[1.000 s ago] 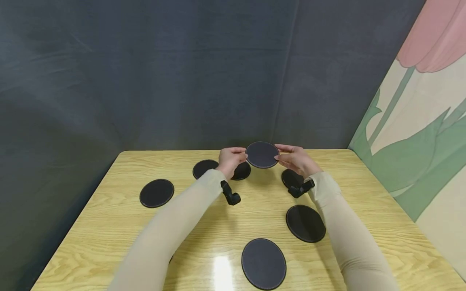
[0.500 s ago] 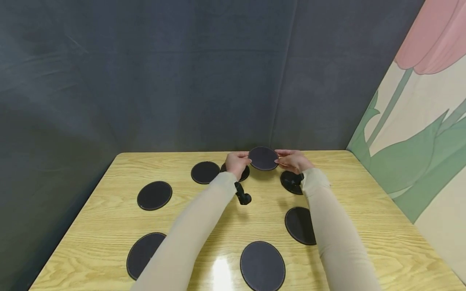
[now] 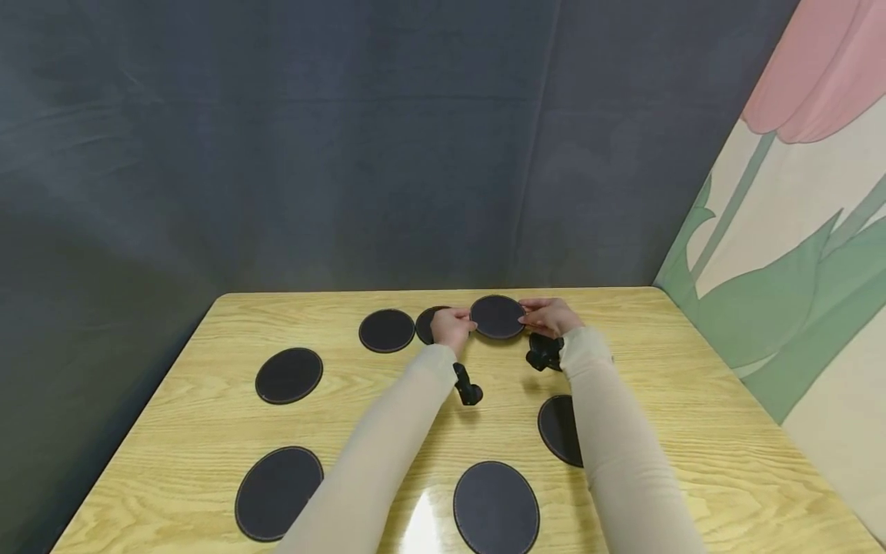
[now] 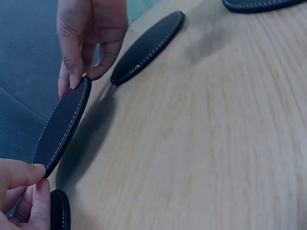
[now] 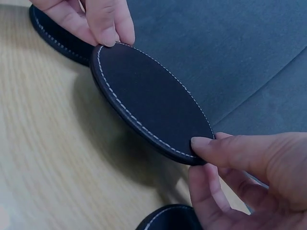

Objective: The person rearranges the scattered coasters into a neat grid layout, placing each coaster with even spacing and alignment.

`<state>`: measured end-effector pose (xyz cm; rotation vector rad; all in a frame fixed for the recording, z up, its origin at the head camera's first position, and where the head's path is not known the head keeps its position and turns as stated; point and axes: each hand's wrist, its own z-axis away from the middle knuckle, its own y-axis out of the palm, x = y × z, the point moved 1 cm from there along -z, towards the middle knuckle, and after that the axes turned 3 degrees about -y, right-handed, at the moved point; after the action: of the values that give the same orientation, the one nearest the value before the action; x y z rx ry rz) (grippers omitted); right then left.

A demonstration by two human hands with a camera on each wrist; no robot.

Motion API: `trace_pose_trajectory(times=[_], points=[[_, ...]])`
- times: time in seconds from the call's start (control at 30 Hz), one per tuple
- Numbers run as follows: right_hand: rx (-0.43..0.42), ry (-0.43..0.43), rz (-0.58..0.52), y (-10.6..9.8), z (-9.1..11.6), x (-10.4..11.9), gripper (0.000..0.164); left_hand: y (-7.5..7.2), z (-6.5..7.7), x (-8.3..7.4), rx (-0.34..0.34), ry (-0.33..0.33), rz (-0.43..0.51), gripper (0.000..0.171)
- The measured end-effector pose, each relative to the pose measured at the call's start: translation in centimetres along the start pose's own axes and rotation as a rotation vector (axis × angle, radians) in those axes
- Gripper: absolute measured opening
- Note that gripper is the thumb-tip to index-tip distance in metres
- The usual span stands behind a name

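A round black coaster with pale edge stitching (image 3: 497,317) is held between my two hands near the table's far edge. My left hand (image 3: 451,329) pinches its left rim between thumb and fingers. On the opposite rim, my right hand (image 3: 551,316) pinches it the same way. Both wrist views show the coaster (image 5: 148,103) raised over the wood, its shadow below. Another coaster (image 3: 427,323) lies partly behind my left hand, and one more (image 4: 148,48) lies under my right hand and wrist in the head view.
More black coasters lie on the wooden table (image 3: 388,400): one at the back (image 3: 387,331), two at left (image 3: 289,375), one at front centre (image 3: 496,508), one partly under my right sleeve (image 3: 561,431). A dark curtain (image 3: 346,154) stands behind; a flower-painted wall (image 3: 796,269) rises at right.
Both hands have lowered the held coaster toward the tabletop. My left forearm has shifted right, uncovering the front left coaster, while my right forearm has moved left over the right-hand coasters.
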<state>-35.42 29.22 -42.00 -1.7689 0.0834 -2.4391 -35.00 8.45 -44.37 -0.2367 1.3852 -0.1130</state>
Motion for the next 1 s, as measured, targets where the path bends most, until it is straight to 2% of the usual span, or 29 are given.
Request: trace_pose_trajectory(times=[0.2, 0.53, 0.63, 0.8, 1.0], points=[[0.0, 0.011, 0.026, 0.3, 0.0, -0.5, 0.06, 0.3, -0.1, 0.4, -0.006, -0.003, -0.108, 0.032], [-0.037, 0.014, 0.026, 0.4, 0.1, -0.9, 0.059, 0.6, 0.3, 0.0, 0.032, 0.009, -0.163, 0.039], [-0.059, 0.017, 0.057, 0.5, -0.1, -1.0, 0.057, 0.7, 0.3, 0.1, 0.039, 0.009, -0.187, 0.04], [-0.088, 0.021, 0.105, 0.6, -0.4, -1.1, 0.055, 0.8, 0.2, 0.0, 0.032, 0.012, -0.214, 0.04], [-0.095, 0.004, 0.075, 0.6, -0.7, -1.3, 0.054, 0.9, 0.2, -0.4, 0.01, 0.034, -0.292, 0.034]])
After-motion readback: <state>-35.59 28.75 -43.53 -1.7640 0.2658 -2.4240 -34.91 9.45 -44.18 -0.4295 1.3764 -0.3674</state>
